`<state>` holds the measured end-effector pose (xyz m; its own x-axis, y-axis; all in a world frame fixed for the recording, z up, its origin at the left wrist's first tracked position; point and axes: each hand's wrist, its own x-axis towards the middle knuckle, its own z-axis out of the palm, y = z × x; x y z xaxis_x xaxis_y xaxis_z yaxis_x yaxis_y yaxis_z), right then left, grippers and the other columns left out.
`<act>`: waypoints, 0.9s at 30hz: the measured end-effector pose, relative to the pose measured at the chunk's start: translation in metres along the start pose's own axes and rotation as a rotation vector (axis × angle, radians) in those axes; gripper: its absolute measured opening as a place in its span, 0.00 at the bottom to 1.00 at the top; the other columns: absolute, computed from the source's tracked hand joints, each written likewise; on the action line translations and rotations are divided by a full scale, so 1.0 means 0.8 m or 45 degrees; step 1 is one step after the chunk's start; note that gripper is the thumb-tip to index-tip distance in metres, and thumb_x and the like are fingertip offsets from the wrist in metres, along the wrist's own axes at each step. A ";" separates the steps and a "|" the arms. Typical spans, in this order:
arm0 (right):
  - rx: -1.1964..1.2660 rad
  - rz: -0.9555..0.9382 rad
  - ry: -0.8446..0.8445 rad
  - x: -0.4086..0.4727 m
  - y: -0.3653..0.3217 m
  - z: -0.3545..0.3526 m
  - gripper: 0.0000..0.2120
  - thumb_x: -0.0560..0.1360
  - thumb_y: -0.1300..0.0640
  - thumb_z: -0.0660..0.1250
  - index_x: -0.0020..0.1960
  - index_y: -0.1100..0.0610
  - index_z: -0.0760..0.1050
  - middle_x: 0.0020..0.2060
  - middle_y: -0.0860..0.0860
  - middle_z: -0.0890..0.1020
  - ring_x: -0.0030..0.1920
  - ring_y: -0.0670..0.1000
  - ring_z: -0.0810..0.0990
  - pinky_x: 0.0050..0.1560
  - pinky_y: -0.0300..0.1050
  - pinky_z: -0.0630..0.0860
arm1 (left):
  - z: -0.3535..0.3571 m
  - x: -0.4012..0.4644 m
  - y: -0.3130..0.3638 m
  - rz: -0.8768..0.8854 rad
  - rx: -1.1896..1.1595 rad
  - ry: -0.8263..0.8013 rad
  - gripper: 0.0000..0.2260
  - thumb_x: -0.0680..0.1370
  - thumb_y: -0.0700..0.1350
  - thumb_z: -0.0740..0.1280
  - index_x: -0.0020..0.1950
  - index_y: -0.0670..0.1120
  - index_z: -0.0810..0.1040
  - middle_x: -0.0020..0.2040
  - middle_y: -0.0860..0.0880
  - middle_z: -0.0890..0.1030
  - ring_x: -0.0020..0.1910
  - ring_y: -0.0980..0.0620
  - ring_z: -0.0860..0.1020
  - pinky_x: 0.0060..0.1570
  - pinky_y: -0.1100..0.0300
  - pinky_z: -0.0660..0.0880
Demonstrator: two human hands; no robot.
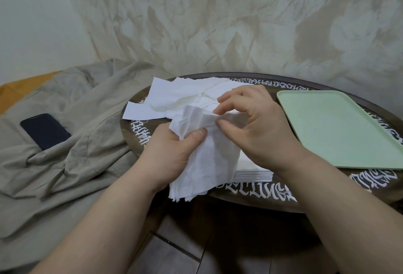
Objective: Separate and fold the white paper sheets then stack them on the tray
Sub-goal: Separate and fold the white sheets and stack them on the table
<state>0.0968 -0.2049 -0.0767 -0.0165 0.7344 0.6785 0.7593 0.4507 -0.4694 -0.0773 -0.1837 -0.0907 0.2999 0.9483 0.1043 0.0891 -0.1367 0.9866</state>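
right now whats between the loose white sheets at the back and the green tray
Head view: the right hand, its fingers pinching the held sheets; beyond it, bare table.

The counter [250, 195] is a round, dark brown top with white ornamental lettering painted around its edge. On its right side lies a pale green tray [340, 129], flat and with nothing on it, while loose white paper sheets [174, 99] are spread over the far left part. A neat stack of white sheets [253, 173] sits near the front edge, just beside the tray.
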 end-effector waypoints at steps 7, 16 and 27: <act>-0.088 -0.175 0.087 0.001 -0.006 0.002 0.04 0.68 0.62 0.70 0.42 0.56 0.82 0.44 0.50 0.81 0.50 0.55 0.77 0.51 0.39 0.70 | 0.002 0.002 0.000 -0.051 -0.029 0.042 0.05 0.78 0.40 0.68 0.48 0.48 0.83 0.47 0.48 0.86 0.49 0.49 0.84 0.55 0.46 0.80; -0.048 -0.162 0.016 0.001 -0.005 0.002 0.03 0.69 0.60 0.70 0.42 0.57 0.81 0.37 0.50 0.81 0.39 0.53 0.79 0.39 0.51 0.76 | 0.001 0.004 0.000 -0.153 -0.173 0.066 0.05 0.78 0.39 0.68 0.48 0.46 0.83 0.47 0.45 0.86 0.48 0.44 0.85 0.56 0.41 0.79; 0.230 0.455 -0.199 0.001 -0.003 -0.006 0.05 0.71 0.59 0.69 0.37 0.54 0.77 0.32 0.44 0.78 0.33 0.42 0.72 0.33 0.36 0.67 | 0.004 0.003 0.005 -0.237 -0.446 0.015 0.07 0.80 0.42 0.65 0.53 0.43 0.81 0.47 0.45 0.86 0.45 0.46 0.85 0.44 0.53 0.82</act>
<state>0.0980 -0.2079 -0.0723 0.1181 0.9224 0.3677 0.6093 0.2251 -0.7604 -0.0733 -0.1831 -0.0871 0.2979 0.9511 -0.0813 -0.1889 0.1422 0.9716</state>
